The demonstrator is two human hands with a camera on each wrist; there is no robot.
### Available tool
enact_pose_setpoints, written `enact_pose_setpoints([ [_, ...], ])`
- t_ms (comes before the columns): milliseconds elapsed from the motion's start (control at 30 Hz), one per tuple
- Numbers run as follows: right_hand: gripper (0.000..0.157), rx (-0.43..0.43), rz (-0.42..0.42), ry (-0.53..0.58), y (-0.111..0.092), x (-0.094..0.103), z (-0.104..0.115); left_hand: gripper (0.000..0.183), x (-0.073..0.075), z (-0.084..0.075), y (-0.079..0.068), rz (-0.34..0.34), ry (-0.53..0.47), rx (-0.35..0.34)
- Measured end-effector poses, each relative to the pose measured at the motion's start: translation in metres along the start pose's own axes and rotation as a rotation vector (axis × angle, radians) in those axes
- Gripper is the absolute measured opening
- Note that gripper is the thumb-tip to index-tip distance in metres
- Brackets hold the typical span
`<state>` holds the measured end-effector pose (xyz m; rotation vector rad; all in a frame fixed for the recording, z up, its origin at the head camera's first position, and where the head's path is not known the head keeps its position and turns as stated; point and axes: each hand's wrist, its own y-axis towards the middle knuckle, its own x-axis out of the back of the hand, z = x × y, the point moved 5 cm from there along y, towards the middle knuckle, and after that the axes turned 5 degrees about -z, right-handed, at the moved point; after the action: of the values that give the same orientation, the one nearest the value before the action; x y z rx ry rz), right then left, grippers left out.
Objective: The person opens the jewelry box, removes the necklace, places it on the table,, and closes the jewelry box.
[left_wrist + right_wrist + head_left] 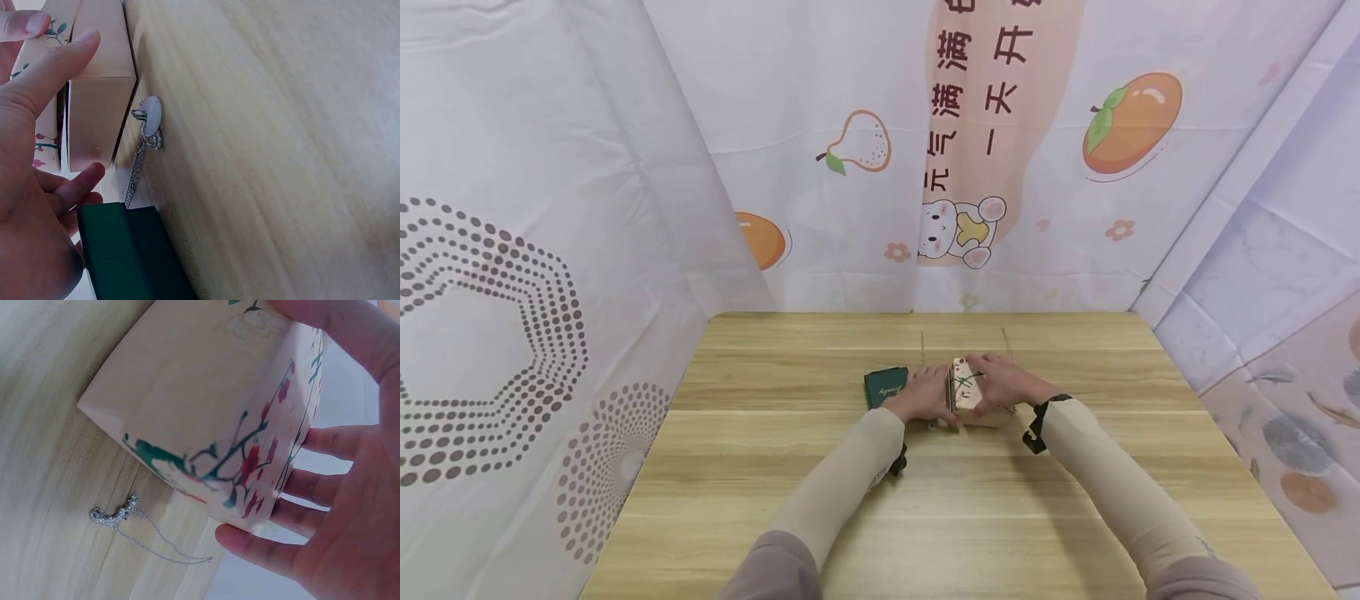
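Observation:
Both of my hands are at a floral-printed gift box (967,392) on the table. In the left wrist view, a narrow dark gap separates its flowered lid (47,134) from the plain pinkish body (100,112). My left hand (925,392) holds the box's left end, thumb on the body and other fingers round the corner. From the right, my right hand (1006,383) grips the printed part, fingertips along its flowered side (250,469). The box's inside is hidden.
A dark green box (886,386) with gold lettering lies beside the left hand. A silver necklace with a pale oval pendant (153,115) lies close to the gift box. Another silver necklace (115,517) with a sparkling pendant lies on the right. A printed curtain (850,233) hangs behind the table.

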<state>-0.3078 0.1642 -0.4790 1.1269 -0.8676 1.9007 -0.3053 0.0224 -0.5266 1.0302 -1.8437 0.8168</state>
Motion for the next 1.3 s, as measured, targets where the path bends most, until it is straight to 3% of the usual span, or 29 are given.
enact_pose_setpoints([
  [333, 0.106, 0.0, 0.02, -0.019, 0.002, -0.002, 0.001, 0.119, 0.001, -0.003, -0.001, 0.003, -0.104, -0.007],
  [700, 0.108, -0.006, 0.031, -0.067, 0.006, -0.007, 0.0, 0.117, 0.005, -0.006, 0.002, -0.044, -0.046, -0.058],
  [1033, 0.101, 0.017, -0.014, 0.059, -0.003, -0.01, -0.007, 0.111, 0.004, -0.005, 0.005, -0.04, -0.029, -0.059],
  [1300, 0.101, -0.033, -0.034, 0.127, -0.011, -0.018, -0.029, 0.108, 0.002, -0.005, 0.003, -0.032, -0.021, -0.056],
])
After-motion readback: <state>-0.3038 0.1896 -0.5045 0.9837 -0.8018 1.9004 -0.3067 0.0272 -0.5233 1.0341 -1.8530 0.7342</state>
